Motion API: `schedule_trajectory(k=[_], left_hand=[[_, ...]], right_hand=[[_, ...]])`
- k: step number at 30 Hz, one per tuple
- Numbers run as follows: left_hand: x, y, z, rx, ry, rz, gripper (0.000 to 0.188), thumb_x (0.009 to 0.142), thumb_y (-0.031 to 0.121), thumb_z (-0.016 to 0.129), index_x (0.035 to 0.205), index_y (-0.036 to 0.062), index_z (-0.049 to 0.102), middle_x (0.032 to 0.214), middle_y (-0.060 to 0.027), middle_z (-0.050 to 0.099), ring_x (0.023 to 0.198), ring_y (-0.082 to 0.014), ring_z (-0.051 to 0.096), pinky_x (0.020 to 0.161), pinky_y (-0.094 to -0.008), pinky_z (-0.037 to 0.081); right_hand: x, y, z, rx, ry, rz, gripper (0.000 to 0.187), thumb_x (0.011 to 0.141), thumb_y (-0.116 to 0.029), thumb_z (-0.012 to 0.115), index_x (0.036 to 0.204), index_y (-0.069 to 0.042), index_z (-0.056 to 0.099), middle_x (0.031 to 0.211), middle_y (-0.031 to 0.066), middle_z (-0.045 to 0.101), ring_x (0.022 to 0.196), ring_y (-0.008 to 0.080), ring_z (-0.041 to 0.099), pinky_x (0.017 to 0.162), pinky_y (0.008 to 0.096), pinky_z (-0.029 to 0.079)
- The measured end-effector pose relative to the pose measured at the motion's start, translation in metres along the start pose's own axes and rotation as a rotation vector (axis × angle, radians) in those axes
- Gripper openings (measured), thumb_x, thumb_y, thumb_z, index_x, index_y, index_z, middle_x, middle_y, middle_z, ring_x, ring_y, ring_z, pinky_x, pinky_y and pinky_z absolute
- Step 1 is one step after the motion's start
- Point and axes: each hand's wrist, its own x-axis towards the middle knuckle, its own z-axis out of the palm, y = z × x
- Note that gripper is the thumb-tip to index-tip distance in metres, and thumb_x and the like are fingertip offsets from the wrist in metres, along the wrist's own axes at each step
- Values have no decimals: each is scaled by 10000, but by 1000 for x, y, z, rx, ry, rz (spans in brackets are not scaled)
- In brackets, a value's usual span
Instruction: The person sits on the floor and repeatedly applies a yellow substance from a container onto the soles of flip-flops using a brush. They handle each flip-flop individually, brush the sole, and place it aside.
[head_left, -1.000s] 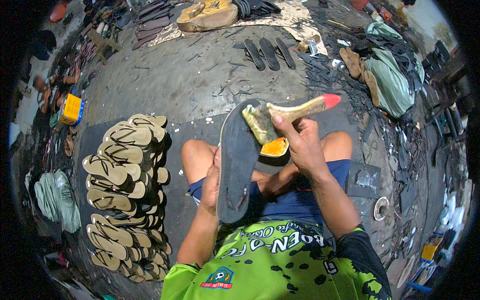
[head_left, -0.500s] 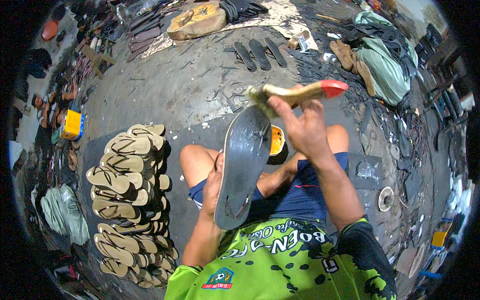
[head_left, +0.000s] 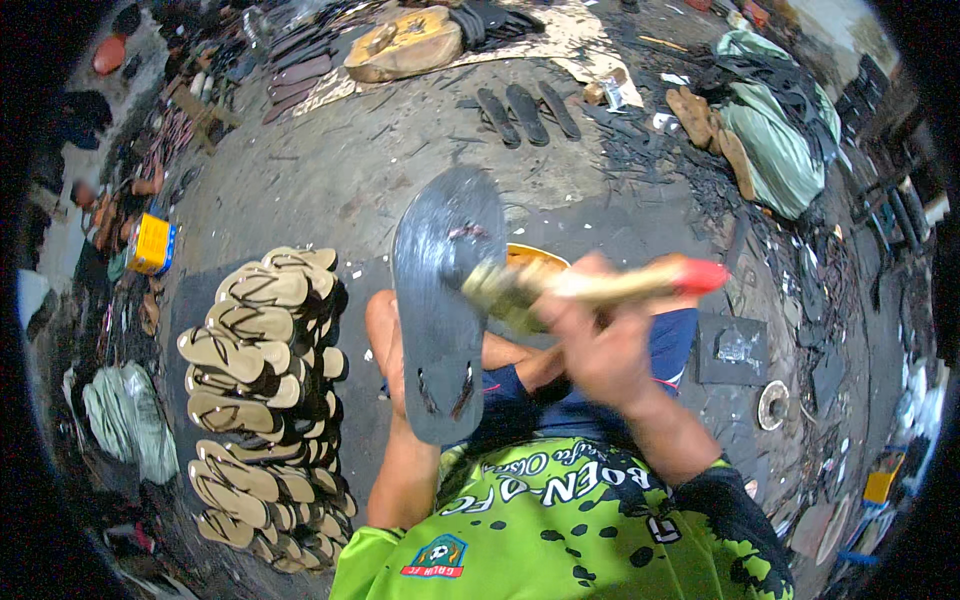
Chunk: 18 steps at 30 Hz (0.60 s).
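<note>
The person's left hand (head_left: 397, 376) is grasping a long, dark grey sandal sole (head_left: 435, 320) by its left edge, most of the fingers hiding behind it. The sole is hanging above the crossed legs, before the bright green shirt (head_left: 560, 520), its far half shining. The right hand (head_left: 600, 345), blurred, is clenching a pale-handled, red-tipped brush (head_left: 640, 283), whose yellowish bristles are meeting the sole's right side. Behind the brush, an orange-lined round bowl (head_left: 535, 259) is partly showing. Rows of tan sandals with dark straps (head_left: 220, 353) are lying on the person's left.
</note>
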Motion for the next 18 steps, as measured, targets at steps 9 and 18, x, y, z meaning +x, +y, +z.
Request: schedule_trajectory(k=[9, 18], left_hand=[[7, -6, 2, -311, -200, -94, 423, 1022, 323, 378, 1223, -14, 535, 1066, -150, 648, 895, -230, 658, 802, -368, 559], [33, -1, -29, -163, -166, 63, 515, 1036, 441, 344, 1164, 12, 600, 1030, -147, 683, 753, -254, 676, 653, -390, 572]], right_hand=[[81, 11, -20, -70, -138, -495, 275, 818, -22, 700, 1085, -70, 658, 949, 103, 657, 811, 273, 633, 710, 376, 518], [-33, 13, 6, -5, -585, -423, 177, 780, -111, 744, 939, -72, 679, 889, 62, 667, 744, 229, 635, 619, 341, 451]])
